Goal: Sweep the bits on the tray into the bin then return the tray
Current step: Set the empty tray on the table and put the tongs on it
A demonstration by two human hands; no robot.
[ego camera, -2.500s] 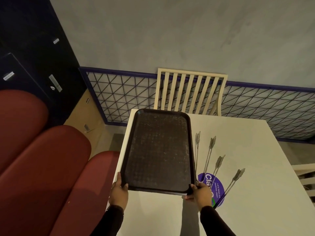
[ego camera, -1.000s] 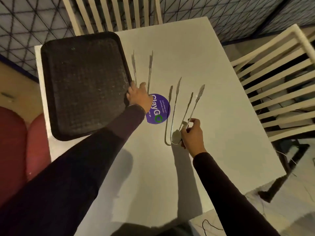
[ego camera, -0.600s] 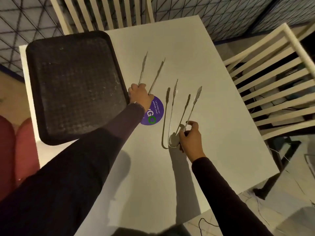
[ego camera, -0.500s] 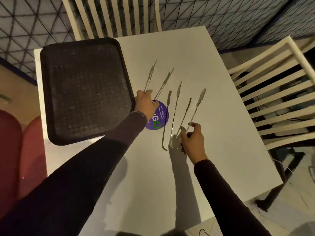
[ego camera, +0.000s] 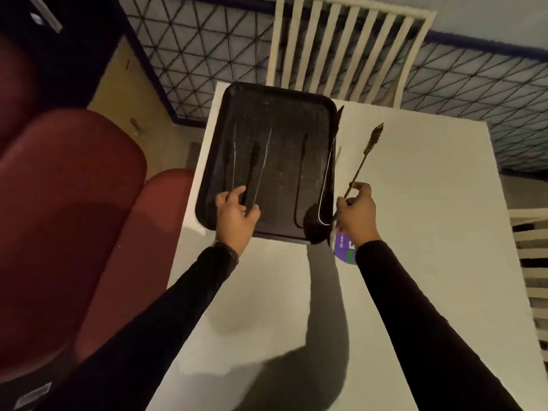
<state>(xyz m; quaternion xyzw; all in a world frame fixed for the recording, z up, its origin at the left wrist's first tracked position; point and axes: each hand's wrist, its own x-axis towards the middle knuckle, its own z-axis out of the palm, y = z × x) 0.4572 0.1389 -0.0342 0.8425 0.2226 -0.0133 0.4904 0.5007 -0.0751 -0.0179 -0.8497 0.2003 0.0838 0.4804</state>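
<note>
a: seats, red, filling left of frame. next along?

b: left hand, at tray's near rim, fingers closed narrow round bend of left tongs. arms of those tongs reaching up the frame over the tray, with a dark shadow between them, so probably held just above it rather than resting.

a: and tray itself?

b: flat on table, upper centre of frame, at the table's far left corner, just below the slatted chair. no hand gripping it now; held up in both hands moments ago. faint pale specks only, no clear bits. no bin in view.

a: further right?

b: right tongs, straddling tray's right rim, one arm over tray, the other over bare table. pinched shut at the bend by right hand. can't tell whether one pair or two. purple sticker half hidden under that wrist.

a: changed how?

b: half a second back, all tongs flat on the table right of tray; now lifted and carried left, over it.

a: meaning?

b: tray likely swept and returned already; only the reloading left, by the look of it. needs lowering, then letting go.
</note>
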